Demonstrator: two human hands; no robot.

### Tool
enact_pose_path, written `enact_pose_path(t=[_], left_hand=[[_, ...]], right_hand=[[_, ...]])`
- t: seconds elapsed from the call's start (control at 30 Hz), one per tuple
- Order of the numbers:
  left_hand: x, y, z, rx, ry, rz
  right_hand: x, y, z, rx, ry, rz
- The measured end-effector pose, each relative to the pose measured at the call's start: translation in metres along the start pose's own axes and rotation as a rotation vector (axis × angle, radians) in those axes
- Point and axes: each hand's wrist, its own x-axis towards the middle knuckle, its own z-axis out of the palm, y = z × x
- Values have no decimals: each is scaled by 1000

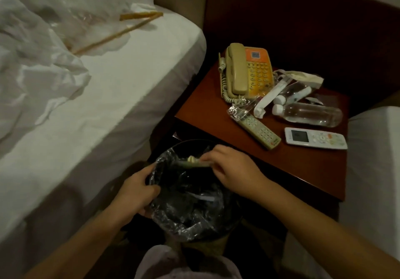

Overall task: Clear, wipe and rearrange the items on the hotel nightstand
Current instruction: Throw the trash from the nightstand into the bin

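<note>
A small pale piece of rubbish (190, 162), too blurred to name, is pinched in the fingers of the right hand (236, 170) directly over the far rim of the black bin (188, 231), which stands on the floor against the nightstand's near left corner. Its long axis runs left to right, the free end pointing toward the bed (104, 109). The left hand (134, 194) curls round the bin's left rim, gripping the clear liner there, below and left of the rubbish.

On the nightstand (303, 166) the beige telephone (246, 73) sits at the far left corner. A grey remote (257, 130) lies diagonally near the left edge, a white remote (316, 138) along the right edge. Two clear bottles (309, 114) lie on their sides between phone and white remote, caps pointing left, among wrappers (270, 96)
</note>
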Motion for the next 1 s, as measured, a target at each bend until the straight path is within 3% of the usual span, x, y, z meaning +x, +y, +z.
enact_pose_path(t=[0.27, 0.37, 0.53, 0.77, 0.87, 1.0], left_hand=[[-13, 57, 11, 0, -99, 140], [-13, 79, 14, 24, -166, 173], [-14, 105, 11, 115, -248, 222], [-16, 136, 15, 156, -300, 280], [-16, 141, 16, 194, -298, 287], [-17, 144, 20, 217, -327, 264]], right_hand=[[-27, 14, -7, -260, -452, 12], [-35, 21, -20, -213, -530, 45], [-45, 28, -66, 105, -378, 121], [-19, 49, -119, 419, 112, 260], [16, 81, -115, 42, 196, 290], [61, 117, -85, -411, -105, 261]])
